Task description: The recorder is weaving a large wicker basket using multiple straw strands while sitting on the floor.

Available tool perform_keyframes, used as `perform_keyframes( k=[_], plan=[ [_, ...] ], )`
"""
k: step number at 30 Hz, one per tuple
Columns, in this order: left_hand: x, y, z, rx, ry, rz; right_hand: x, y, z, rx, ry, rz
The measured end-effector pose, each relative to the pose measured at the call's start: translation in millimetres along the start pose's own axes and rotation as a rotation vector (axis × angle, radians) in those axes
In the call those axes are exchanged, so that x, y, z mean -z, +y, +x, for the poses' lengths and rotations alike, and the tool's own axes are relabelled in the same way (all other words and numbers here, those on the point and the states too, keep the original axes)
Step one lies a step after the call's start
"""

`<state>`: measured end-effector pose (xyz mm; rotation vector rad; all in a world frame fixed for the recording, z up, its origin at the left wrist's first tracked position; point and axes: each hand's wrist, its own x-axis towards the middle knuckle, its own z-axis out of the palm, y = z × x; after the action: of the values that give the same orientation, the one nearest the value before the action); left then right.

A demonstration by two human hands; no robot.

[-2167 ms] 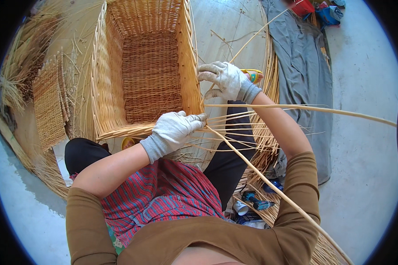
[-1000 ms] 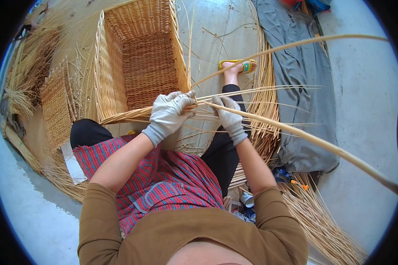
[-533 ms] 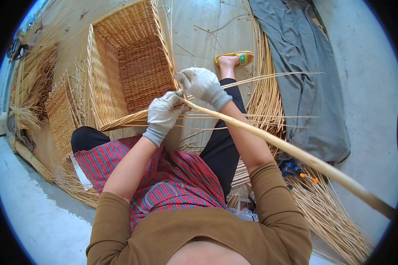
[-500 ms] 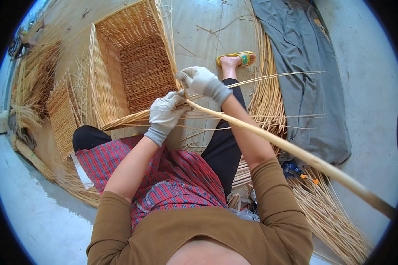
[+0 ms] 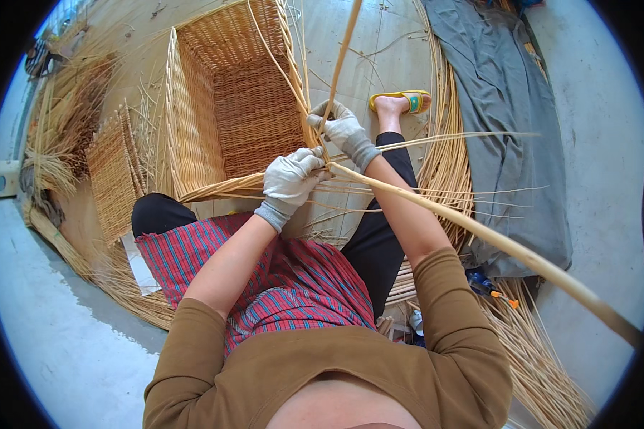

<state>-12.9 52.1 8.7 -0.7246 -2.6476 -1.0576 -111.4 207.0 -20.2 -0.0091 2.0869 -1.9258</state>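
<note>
A rectangular wicker basket (image 5: 190, 121) lies with its open side facing me. At its near right corner, my left hand (image 5: 290, 180), in a white glove with a grey cuff, is closed on the rim. My right hand (image 5: 342, 131), gloved alike, pinches a wicker rod (image 5: 340, 61) that rises past the top of the view. From that same corner a thick pale rod (image 5: 479, 237) runs over my right forearm to the lower right. Several thin loose strands (image 5: 451, 138) stick out rightward behind my right wrist. My fingertips partly hide the corner weave.
A long bundle of rods (image 5: 447, 150) lies on the right beside a grey cloth (image 5: 508, 136). More rods (image 5: 537, 350) spread at lower right. Woven panels (image 5: 113, 179) and dry stalks (image 5: 71, 132) stand at left. My foot in a yellow sandal (image 5: 401, 102) is beyond my right hand.
The whole scene has shifted slightly right and down in view. A rod now stands up from my right hand, and a thin strand crosses the basket's opening. My left hand keeps its hold at the corner.
</note>
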Motion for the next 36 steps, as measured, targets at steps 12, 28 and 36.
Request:
perform_keyframes(
  k=[12, 28, 36],
  plan=[
    [3, 15, 0, 0.049, -0.005, 0.071, -18, -5, -2, 0.019, 0.217, -0.142],
    [0, 0, -21, 0.066, 0.111, 0.152, 50, -5, -39, -0.089, -0.489, 0.0],
    [8, -2, -12, -0.028, 0.021, 0.194, 22, -11, -19, 0.01, -0.07, 0.025]
  ],
)
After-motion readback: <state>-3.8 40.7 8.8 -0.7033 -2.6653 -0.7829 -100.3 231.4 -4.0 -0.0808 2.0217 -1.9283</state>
